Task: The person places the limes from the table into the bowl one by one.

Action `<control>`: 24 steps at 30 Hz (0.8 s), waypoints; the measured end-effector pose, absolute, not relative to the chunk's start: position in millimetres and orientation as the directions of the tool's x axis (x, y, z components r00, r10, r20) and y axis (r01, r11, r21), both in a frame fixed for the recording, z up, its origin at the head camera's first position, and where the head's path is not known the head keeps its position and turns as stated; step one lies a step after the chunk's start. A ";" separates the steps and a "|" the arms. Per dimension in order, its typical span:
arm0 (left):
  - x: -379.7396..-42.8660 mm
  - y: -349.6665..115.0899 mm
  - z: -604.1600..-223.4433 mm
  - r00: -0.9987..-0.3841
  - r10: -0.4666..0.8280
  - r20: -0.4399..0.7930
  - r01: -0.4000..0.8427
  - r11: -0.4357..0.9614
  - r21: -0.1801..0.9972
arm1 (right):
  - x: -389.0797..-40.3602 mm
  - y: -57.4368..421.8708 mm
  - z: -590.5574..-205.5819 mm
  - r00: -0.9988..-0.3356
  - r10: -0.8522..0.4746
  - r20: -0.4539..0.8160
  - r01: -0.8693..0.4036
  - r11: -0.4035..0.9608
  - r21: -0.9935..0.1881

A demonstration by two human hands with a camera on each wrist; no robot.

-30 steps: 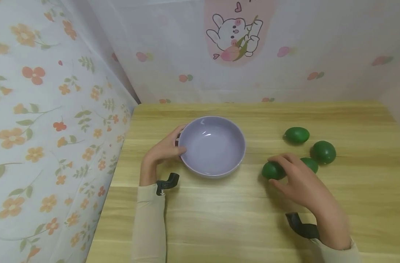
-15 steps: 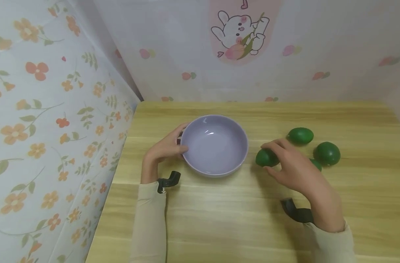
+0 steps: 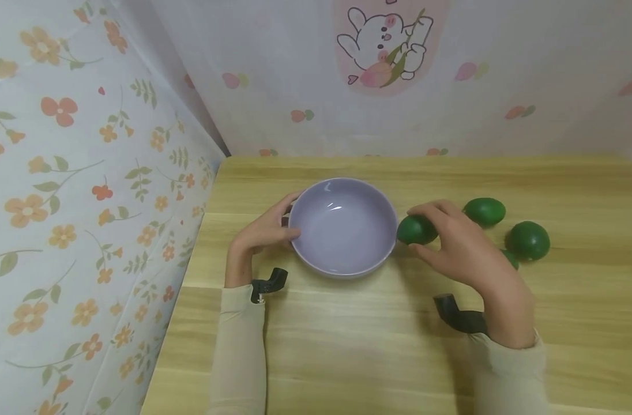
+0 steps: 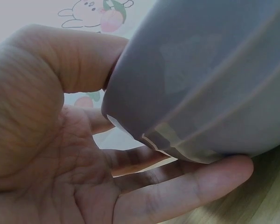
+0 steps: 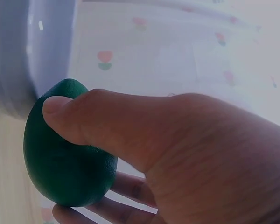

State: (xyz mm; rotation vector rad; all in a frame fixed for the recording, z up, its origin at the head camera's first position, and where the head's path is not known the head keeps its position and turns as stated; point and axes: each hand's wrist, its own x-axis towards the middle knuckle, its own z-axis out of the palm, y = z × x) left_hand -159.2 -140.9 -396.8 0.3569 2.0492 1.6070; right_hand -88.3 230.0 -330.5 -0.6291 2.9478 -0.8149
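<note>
My left hand (image 3: 266,231) grips the side of a lavender bowl (image 3: 342,230), its thumb over the rim. In the left wrist view the fingers (image 4: 191,191) reach under the bowl's outer wall (image 4: 200,84). My right hand (image 3: 463,245) holds a green lime (image 3: 414,229) right at the bowl's right rim. The right wrist view shows the thumb (image 5: 70,116) pressed along the lime (image 5: 65,163), with fingers behind and below it. Nothing lies inside the bowl.
Right of the right hand lie an oval lime (image 3: 484,211), a rounder lime (image 3: 527,241) and another lime (image 3: 510,259), partly hidden by the hand. The wooden table (image 3: 337,346) meets a patterned curtain (image 3: 295,75) at the back and a floral one (image 3: 87,230) at left.
My right hand has carried the lime left and slightly away from me, off from the other limes to the bowl's rim. The left hand keeps its grip; the view has shifted slightly.
</note>
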 end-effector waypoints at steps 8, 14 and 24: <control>-160.6 -140.8 -397.4 -0.835 0.491 -0.249 -0.132 0.261 0.956 | -94.3 224.2 -321.5 -0.928 -0.361 0.088 -0.351 0.774 -0.528; -160.9 -139.6 -398.3 -0.835 0.489 -0.253 -0.139 0.257 0.956 | -99.0 225.4 -320.9 -0.933 -0.349 0.081 -0.335 0.769 -0.544; -161.1 -140.6 -398.3 -0.840 0.482 -0.249 -0.129 0.268 0.955 | -107.6 221.6 -324.0 -0.938 -0.329 0.109 -0.330 0.750 -0.573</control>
